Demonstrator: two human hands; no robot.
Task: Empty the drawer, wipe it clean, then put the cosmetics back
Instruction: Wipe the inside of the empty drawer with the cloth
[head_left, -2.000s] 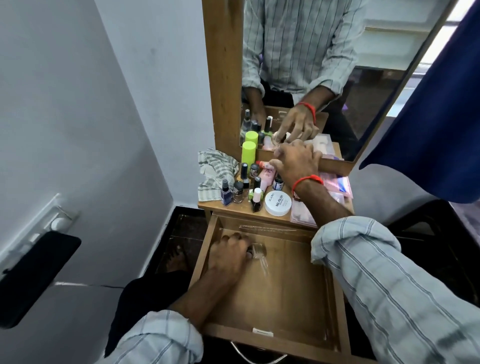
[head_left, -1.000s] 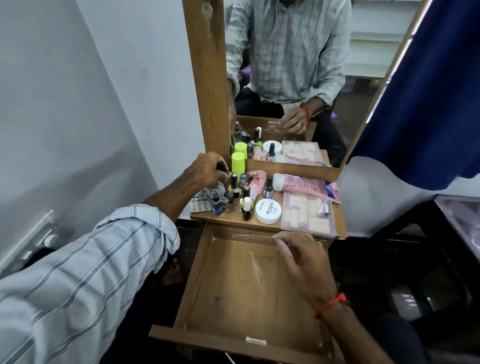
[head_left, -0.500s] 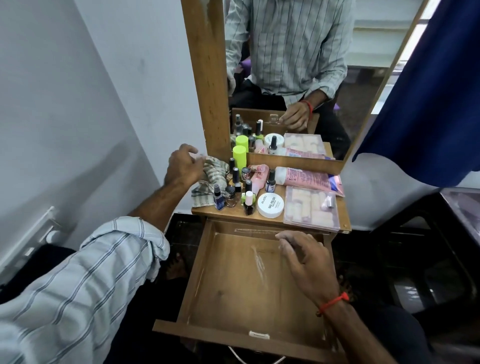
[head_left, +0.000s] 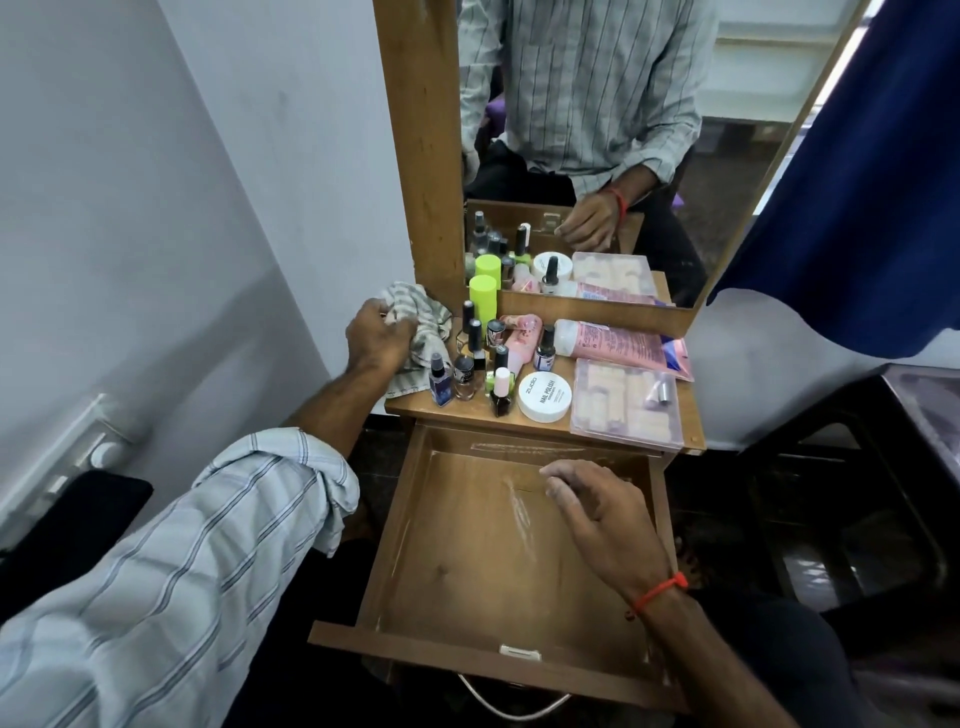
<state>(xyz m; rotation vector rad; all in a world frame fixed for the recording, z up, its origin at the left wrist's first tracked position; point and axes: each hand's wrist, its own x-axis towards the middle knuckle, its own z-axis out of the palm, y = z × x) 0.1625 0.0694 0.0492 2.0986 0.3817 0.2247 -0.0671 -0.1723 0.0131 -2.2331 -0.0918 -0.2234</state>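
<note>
The left hand is curled round a bunch of the striped cloth, which lies at the nine o'clock edge of the dresser top, just beside the cluster of small bottles. The right hand is held over the three o'clock side of the drawer with fingers relaxed and spread, gripping nothing; whether it touches the floor of the drawer cannot be told. The drawer is pulled out at six o'clock from the dresser top and nothing is seen inside it but pale streaks on the wood.

The cloth is judged light, soft and limp, so it is best gathered in a full fistful at its middle; loose corners could otherwise be dragged through the bottles at three o'clock of it. Those bottles appear small, glassy and easily toppled, and are best taken singly by the body. The white round tin and the flat clear box look rigid and may be lifted by their edges. The pink tube is expected to yield when squeezed.
</note>
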